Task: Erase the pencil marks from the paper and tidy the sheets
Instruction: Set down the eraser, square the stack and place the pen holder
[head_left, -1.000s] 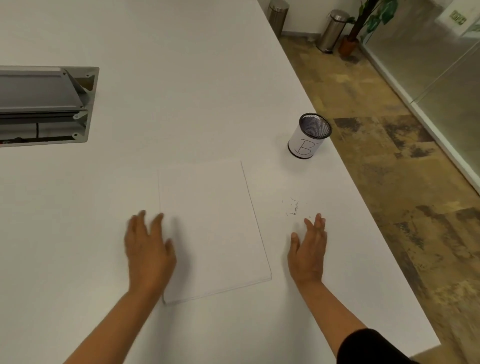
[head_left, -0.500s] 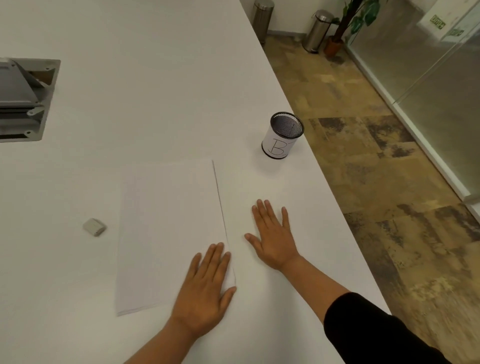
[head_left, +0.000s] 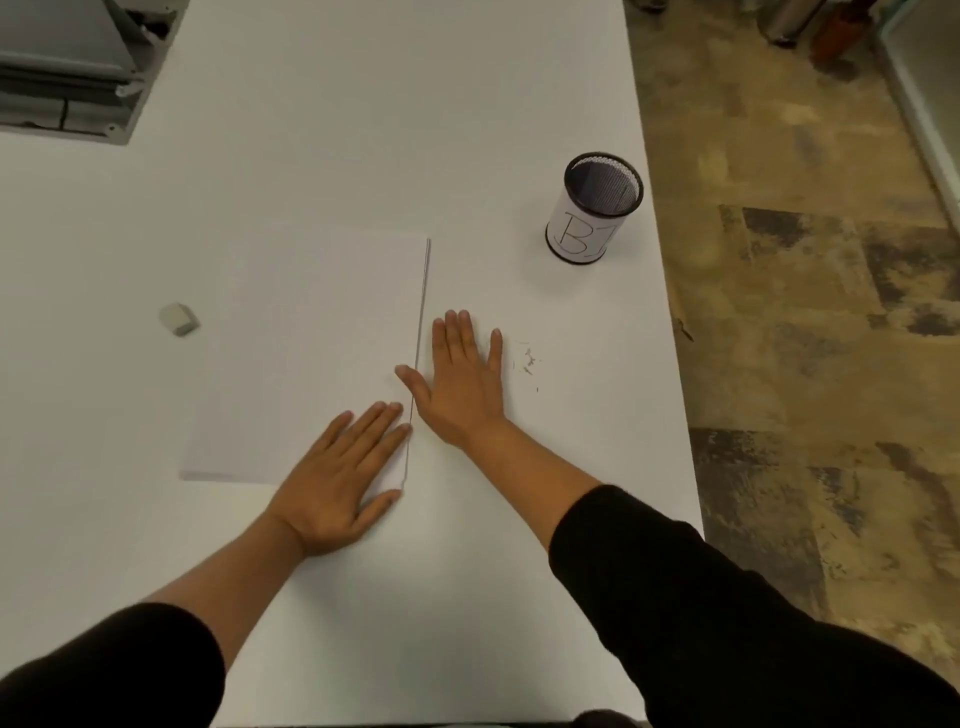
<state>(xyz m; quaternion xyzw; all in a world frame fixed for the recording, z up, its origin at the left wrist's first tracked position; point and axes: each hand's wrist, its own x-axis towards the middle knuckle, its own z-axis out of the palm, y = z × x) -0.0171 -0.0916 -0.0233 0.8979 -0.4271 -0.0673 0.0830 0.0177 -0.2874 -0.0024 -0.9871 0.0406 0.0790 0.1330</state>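
A neat stack of blank white sheets (head_left: 311, 353) lies flat on the white table (head_left: 363, 130). My left hand (head_left: 337, 478) rests palm down on the stack's near right corner, fingers spread. My right hand (head_left: 460, 384) lies flat on the table just right of the stack, its thumb touching the stack's right edge. Neither hand holds anything. A small grey eraser (head_left: 178, 319) sits on the table left of the sheets. Eraser crumbs (head_left: 527, 362) are scattered right of my right hand.
A black mesh pen cup (head_left: 592, 208) with a white label marked "B" stands at the right near the table edge. A grey metal cable hatch (head_left: 72, 67) is set in the table at the far left. The table's right edge drops to a patterned floor.
My left hand crossed from the stack's left side to its near right corner. My right hand slid left against the stack's right edge, uncovering the crumbs. The view shifted.
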